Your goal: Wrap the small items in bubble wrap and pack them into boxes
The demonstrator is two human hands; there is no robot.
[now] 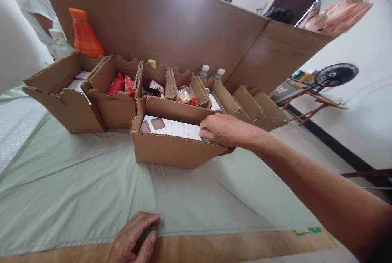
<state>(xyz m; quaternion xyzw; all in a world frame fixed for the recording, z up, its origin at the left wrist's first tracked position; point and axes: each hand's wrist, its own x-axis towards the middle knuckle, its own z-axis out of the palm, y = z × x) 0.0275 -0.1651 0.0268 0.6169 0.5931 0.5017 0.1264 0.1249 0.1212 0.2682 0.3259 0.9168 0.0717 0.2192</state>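
A cardboard bin point(162, 150) stands on the cloth in front of a row of similar bins. Inside it lies a flat white box point(174, 129) with brownish squares printed at its left end. My right hand point(217, 129) reaches over the bin's right end, fingers curled down onto the white box's right end; part of the grip is hidden. Near the table's front edge, my left hand point(134, 236) rests with thumb and fingers apart, loosely bent and holding nothing.
Behind are bins holding red packets point(121, 84), a clear-wrapped snack point(184, 94) and white boxes. An orange bottle point(85, 36) and clear bottles point(219, 75) stand behind them, before a tall cardboard panel point(190, 26). Two people stand beyond; a black fan point(335, 74) is right.
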